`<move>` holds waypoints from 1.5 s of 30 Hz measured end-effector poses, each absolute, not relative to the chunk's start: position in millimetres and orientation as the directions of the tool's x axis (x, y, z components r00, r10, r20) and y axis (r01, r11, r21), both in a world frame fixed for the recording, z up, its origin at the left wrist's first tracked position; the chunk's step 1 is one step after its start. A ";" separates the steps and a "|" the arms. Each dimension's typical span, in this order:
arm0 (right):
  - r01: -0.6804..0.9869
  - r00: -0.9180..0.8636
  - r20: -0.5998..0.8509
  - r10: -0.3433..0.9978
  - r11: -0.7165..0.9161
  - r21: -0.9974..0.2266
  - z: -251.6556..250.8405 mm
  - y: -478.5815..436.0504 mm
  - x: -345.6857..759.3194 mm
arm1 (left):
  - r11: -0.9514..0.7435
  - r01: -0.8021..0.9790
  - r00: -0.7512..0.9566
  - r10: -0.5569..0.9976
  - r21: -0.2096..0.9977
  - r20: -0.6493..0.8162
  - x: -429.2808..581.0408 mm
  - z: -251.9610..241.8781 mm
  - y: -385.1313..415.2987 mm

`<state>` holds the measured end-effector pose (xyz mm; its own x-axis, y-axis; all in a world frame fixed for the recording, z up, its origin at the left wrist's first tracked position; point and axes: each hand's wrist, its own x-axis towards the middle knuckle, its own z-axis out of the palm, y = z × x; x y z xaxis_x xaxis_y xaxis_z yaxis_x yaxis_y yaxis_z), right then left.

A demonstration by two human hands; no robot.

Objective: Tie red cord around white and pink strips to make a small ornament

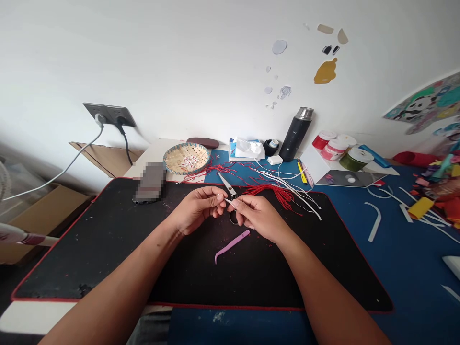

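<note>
Between my two hands runs a short thin white cord [228,201], pinched at each end. My left hand [201,206] is closed, thumb against the fingers, on its left end. My right hand [259,214] grips the other end the same way; the rest of the cord is hidden by the fingers. Behind the hands lie scissors [226,183], blades pointing away, their handles partly covered by my right hand. Nearer to me, purple curved tweezers [232,246] rest on the black mat [179,282]. A bundle of red cords [278,192] spreads just beyond my right hand.
A woven basket [172,158] with small pieces stands at the back left, near a blurred dark object [150,182]. Behind are a tissue box [246,149], a black flask [296,134], white cords [287,180] and thread spools [360,158]. Colourful scraps [445,187] pile up at right.
</note>
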<state>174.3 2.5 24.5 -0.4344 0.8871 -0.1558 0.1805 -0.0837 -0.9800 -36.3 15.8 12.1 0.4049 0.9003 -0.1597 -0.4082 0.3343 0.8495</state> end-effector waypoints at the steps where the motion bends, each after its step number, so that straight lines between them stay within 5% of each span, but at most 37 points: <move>1: 0.171 -0.435 -0.157 0.887 -0.090 -0.981 24.4 2.5 174.5 | 0.334 -0.410 0.408 0.900 0.849 -0.157 -36.3 12.3 15.6; 23: -0.061 -0.481 -0.192 0.855 -0.251 -0.966 20.2 3.8 176.0 | 0.290 -0.440 0.397 0.912 0.850 -0.105 -34.0 17.4 12.7; 45: -0.092 -0.500 -0.179 0.847 -0.258 -0.962 19.7 3.2 175.9 | 0.308 -0.462 0.400 0.909 0.832 -0.115 -31.9 20.3 9.7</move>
<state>175.9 3.2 19.7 -0.5003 0.8471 -0.1792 -0.0922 -0.2580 -0.9617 -31.9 9.7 20.3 0.3995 0.9095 -0.1150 -0.4618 0.3080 0.8318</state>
